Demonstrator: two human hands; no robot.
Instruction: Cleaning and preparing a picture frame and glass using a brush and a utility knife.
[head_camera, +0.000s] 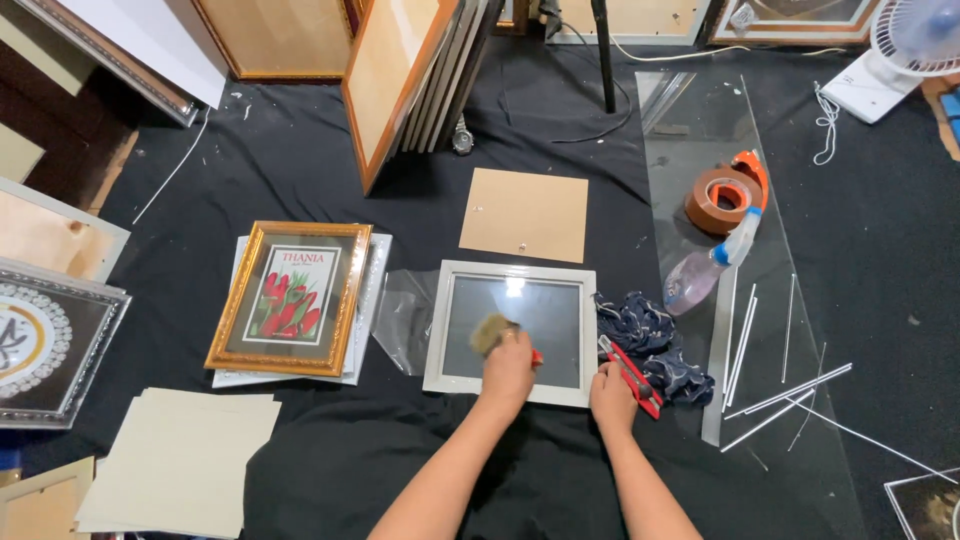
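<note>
Pointing up-left across the grey frame, the brush lies diagonally.

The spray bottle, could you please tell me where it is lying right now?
In the head view, the spray bottle lies on its side on the glass sheet, right of the grey frame, just below the tape dispenser and beside the dark cloth.

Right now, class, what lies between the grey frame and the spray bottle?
In the head view, a crumpled dark blue cloth lies between the grey frame and the spray bottle, touching the frame's right edge.
</note>
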